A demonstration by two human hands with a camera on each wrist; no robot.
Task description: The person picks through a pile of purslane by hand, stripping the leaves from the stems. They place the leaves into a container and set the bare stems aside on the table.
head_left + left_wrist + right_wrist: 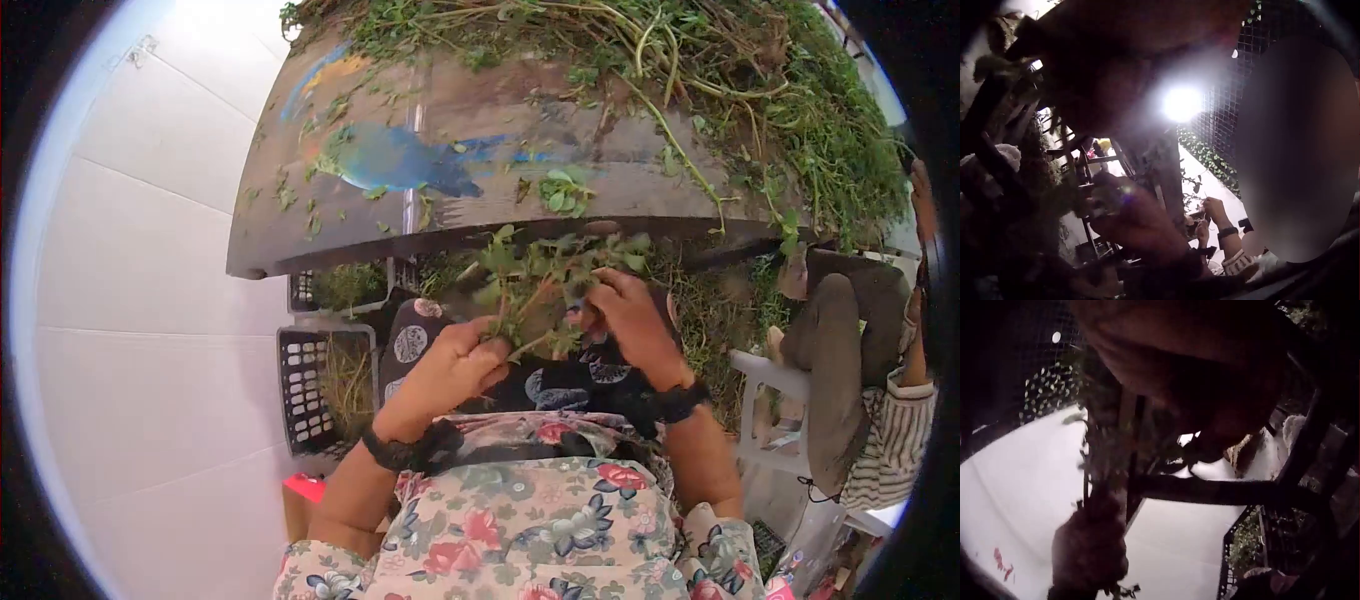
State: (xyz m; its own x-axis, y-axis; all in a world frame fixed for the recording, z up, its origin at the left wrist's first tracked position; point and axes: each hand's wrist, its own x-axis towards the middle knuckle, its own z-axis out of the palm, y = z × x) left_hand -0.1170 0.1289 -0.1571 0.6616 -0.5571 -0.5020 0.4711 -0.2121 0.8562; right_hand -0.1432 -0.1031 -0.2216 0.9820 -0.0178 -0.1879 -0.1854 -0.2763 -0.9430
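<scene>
Over the lap, the left hand point(455, 365) grips a small bunch of leafy green stems point(525, 290) near their lower ends, and the leaves fan out up and to the right. The right hand point(635, 325) is at the bunch's right side, its curled fingers and thumb pinching in among the leaves. In the right wrist view the left hand point(1091, 547) shows as a fist round the stems point(1107, 450), while the right hand point(1197, 369) is a dark shape above. The left wrist view is dim, and its leaves are blurred.
A worn board table point(480, 200) stands in front, with a large heap of green plants point(780, 90) along its back and right. Loose leaves point(565, 190) lie near its front edge. Black crates point(310, 385) with greenery stand at left. Another person's leg point(835, 380) and a white stool point(770, 400) are at right.
</scene>
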